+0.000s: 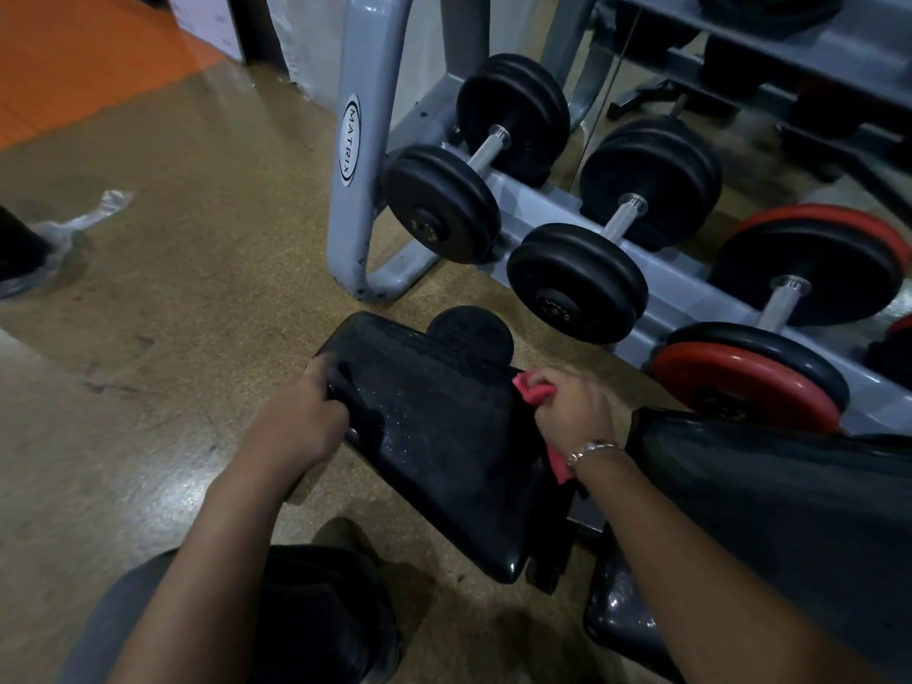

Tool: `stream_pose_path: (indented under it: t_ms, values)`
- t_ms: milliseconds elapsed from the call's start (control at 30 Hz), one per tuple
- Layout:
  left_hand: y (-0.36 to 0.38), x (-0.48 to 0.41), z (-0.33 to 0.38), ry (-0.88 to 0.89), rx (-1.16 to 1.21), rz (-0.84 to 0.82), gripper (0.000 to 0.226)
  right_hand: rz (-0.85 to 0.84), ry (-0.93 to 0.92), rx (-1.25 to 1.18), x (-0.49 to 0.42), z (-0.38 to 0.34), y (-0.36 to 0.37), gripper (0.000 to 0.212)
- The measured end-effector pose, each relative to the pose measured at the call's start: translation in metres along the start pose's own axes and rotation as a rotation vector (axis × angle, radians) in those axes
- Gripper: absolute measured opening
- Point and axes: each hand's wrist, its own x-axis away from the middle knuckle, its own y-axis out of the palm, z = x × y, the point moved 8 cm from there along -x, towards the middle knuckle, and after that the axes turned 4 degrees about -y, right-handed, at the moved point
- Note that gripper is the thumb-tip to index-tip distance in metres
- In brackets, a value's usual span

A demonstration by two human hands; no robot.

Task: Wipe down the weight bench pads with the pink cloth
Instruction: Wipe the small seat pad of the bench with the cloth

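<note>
1. The left hand (308,412) grips the left edge of the black seat pad (434,436).
2. The right hand (572,407) clutches the pink cloth (530,387) against the pad's right edge.
3. Dumbbells (474,190) sit on a grey rack (365,140) beyond.

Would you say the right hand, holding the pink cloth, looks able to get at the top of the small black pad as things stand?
Probably yes. The right hand grips the pink cloth at the small pad's right edge, and the top beside it is bare; the left hand only holds the far left edge.
</note>
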Motion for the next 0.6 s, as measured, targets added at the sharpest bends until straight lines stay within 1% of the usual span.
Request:
stream_pose_path:
  t_ms: [100,167,233,333,400,533,600]
  values:
    - [-0.001,0.001,-0.001,-0.019,0.014,0.000,0.087,0.022,-0.079,-0.092,0.007,-0.016,0.009,0.044]
    - [0.001,0.000,0.001,-0.016,-0.012,0.009,0.089,-0.008,-0.168,-0.085,0.025,-0.020,0.009,0.043]
    - [0.001,-0.001,0.005,0.010,-0.047,0.030,0.089,-0.019,-0.213,-0.048,0.032,-0.015,0.005,0.042]
    - [0.002,-0.001,0.010,0.056,-0.065,0.037,0.087,0.027,-0.106,-0.008,0.016,0.005,0.000,0.042]
    - [0.004,0.001,0.014,0.083,-0.090,0.014,0.086,0.052,-0.068,-0.010,0.012,-0.002,0.001,0.044]
    - [0.008,0.004,0.020,0.102,-0.140,-0.008,0.070,0.011,-0.168,-0.058,0.032,-0.017,0.003,0.042]
    - [0.008,0.003,0.021,0.102,-0.154,-0.007,0.076,-0.023,-0.188,-0.049,0.034,-0.007,-0.002,0.041]
